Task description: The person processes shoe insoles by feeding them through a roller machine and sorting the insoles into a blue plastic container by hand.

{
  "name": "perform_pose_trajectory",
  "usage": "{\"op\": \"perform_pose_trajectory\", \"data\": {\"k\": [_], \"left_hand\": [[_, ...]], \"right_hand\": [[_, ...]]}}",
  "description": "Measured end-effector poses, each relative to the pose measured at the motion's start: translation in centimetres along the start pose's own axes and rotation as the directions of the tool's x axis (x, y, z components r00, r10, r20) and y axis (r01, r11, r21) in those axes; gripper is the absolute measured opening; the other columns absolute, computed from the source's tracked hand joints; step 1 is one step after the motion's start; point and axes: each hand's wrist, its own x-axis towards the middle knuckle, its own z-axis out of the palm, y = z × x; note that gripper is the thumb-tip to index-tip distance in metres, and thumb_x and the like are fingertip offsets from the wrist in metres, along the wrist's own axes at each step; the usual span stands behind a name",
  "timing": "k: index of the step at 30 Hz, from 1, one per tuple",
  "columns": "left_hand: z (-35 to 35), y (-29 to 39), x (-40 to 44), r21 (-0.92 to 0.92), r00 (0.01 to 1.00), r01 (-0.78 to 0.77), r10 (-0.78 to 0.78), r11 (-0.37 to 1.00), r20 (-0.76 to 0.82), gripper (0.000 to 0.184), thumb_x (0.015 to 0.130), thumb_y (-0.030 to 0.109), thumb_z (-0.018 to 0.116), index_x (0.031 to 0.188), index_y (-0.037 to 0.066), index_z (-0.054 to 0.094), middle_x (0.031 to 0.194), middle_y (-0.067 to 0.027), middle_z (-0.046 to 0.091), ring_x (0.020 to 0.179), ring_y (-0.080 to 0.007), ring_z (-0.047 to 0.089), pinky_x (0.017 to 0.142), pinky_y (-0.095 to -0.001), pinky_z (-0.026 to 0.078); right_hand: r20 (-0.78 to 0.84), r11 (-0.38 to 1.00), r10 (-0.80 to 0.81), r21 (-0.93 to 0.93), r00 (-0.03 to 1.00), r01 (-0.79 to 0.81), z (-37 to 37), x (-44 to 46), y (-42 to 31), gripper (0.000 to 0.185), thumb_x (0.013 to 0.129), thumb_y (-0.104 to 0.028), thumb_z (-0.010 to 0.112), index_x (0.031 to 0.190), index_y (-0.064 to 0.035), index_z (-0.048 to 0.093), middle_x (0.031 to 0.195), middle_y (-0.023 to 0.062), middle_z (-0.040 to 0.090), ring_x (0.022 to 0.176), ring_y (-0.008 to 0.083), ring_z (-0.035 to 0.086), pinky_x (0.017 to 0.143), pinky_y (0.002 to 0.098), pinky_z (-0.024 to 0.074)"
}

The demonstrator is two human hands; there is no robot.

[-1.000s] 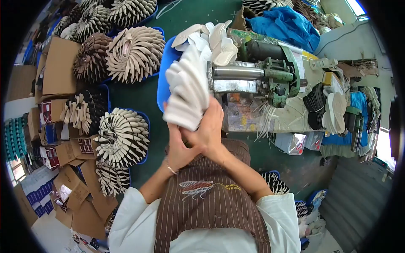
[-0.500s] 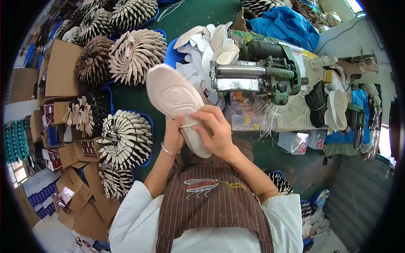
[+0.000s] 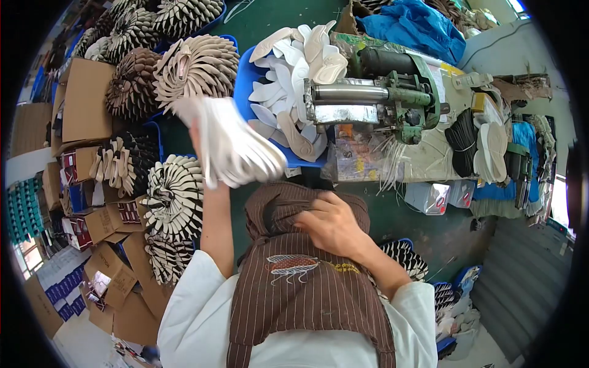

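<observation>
My left hand (image 3: 196, 136), mostly hidden behind its load, is closed around a bundle of white insoles (image 3: 236, 147). The bundle is raised to the left of my apron, its layered edges fanned toward me and blurred by motion. Over the top of the brown striped apron (image 3: 307, 300) is my right hand (image 3: 331, 224), fingers curled in. Whether anything is between those fingers is hidden. Beyond the bundle, a blue basket (image 3: 244, 80) holds a heap of loose insoles (image 3: 285, 80).
A green machine with a metal roller (image 3: 350, 93) sits on the worktable (image 3: 423, 161) at the right. White ties (image 3: 392, 162) hang over its front edge. Coiled stacks of insoles (image 3: 195, 69) in blue baskets line the left, with open cardboard boxes (image 3: 113, 276) farther out.
The insole bundle has turned edge-on and swung left in my left hand. My right hand has come off it and drawn back toward the apron.
</observation>
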Motion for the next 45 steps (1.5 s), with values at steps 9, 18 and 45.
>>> {"op": "perform_pose_trajectory", "data": {"k": [9,18,45], "left_hand": [[-0.9,-2.8,-4.4,0.483,0.987,0.01,-0.085,0.876,0.133,0.073,0.076,0.043,0.065,0.129,-0.003,0.042,0.119,-0.0137,0.055,0.104,-0.024,0.057,0.09,-0.0351,0.048],[0.5,-7.6,-7.6,0.73,0.906,-0.04,-0.283,0.683,0.314,0.069,0.07,0.018,0.074,0.127,-0.002,0.04,0.115,-0.0125,0.056,0.105,-0.0237,0.057,0.09,-0.0336,0.047],[-0.5,-13.3,-7.5,0.42,0.937,0.32,-0.349,0.85,-0.006,0.046,0.082,0.008,0.06,0.124,-0.005,0.044,0.107,-0.0159,0.061,0.094,-0.0254,0.063,0.085,-0.0377,0.053]], "right_hand": [[-0.655,0.516,0.546,-0.228,0.522,-0.826,-4.9,-9.0,10.4,0.033,0.091,-0.018,0.052,0.115,0.0036,0.056,0.117,0.0242,0.056,0.109,0.0381,0.052,0.095,0.0416,0.0388],[-0.171,0.543,0.682,0.77,0.711,-0.336,3.1,0.7,3.9,0.037,0.099,-0.022,0.041,0.126,0.0038,0.044,0.109,0.0117,0.06,0.097,0.0149,0.054,0.086,0.0266,0.0416],[-0.469,0.616,0.783,0.671,0.409,-0.413,5.9,-2.9,10.9,0.03,0.095,-0.019,0.047,0.076,0.0035,0.054,0.064,0.0062,0.051,0.065,0.0134,0.042,0.061,0.0331,0.04]]}}
